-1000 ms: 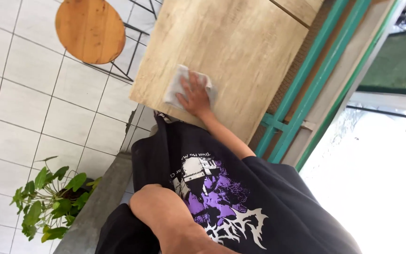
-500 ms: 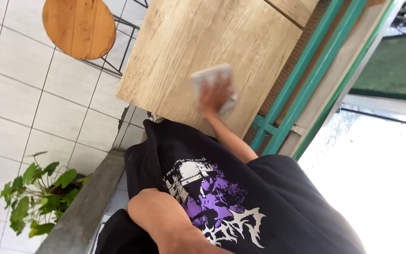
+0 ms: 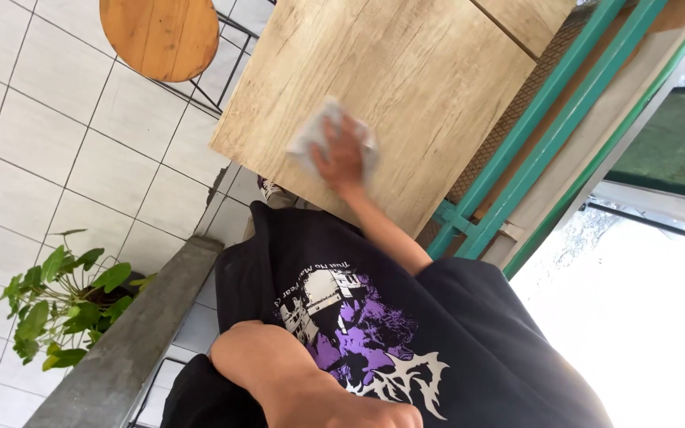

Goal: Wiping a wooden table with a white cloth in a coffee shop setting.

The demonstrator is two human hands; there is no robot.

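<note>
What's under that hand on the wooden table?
A pale cloth lies under the hand, flat on the wooden table. Its edges show on both sides; the middle and the tabletop beneath are covered.

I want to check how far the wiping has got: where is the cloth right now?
In the head view the white cloth lies flat on the wooden table, near its close edge, pressed under one hand.
</note>
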